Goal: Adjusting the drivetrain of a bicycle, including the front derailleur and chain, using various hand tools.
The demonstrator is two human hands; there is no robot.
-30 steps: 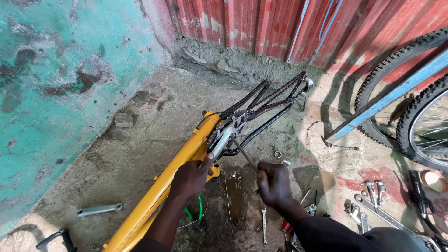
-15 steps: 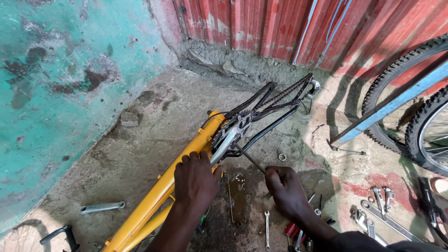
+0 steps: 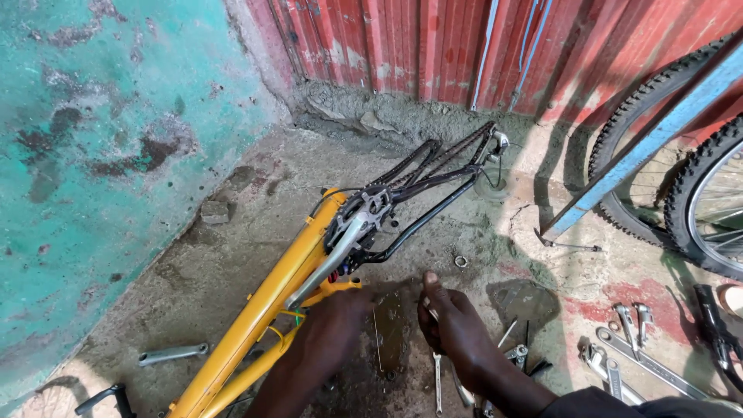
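Nearby, wrenches litter concrete; left hand grips yellow frame, right hand grasps a tool.

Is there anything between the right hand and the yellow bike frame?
Nothing solid shows: only a patch of bare, dark-stained concrete floor separates the right hand from the yellow bike frame. The left hand rests against the frame's lower tubes.
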